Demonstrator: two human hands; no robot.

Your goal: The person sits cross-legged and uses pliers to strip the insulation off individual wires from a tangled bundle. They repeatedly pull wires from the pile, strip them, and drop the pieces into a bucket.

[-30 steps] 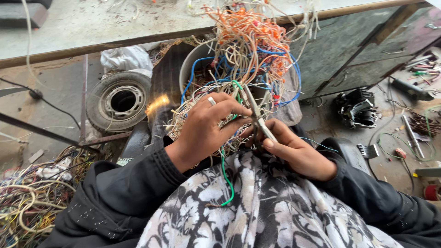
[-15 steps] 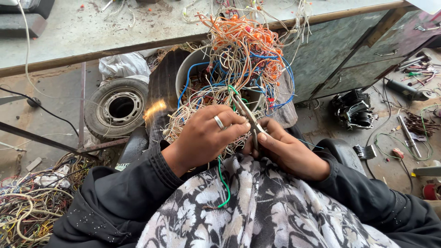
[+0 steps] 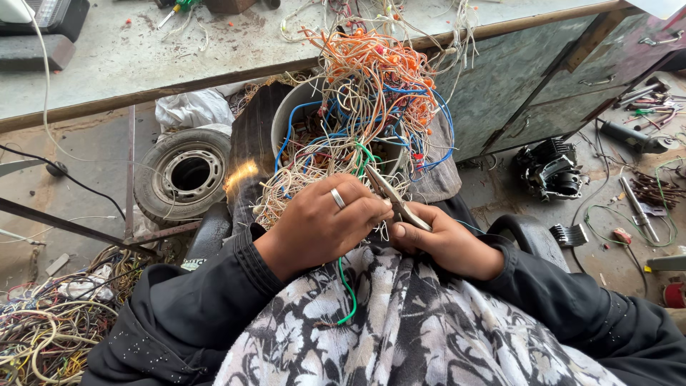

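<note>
Left hand (image 3: 321, 225) pinching green wire (image 3: 349, 289), right hand (image 3: 443, 243) gripping pliers (image 3: 393, 200)

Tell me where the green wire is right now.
In the head view it is centre frame: the green wire hangs from under the left hand onto the floral cloth.

No packages, labels, signs, screens (none legible anyway).
</note>
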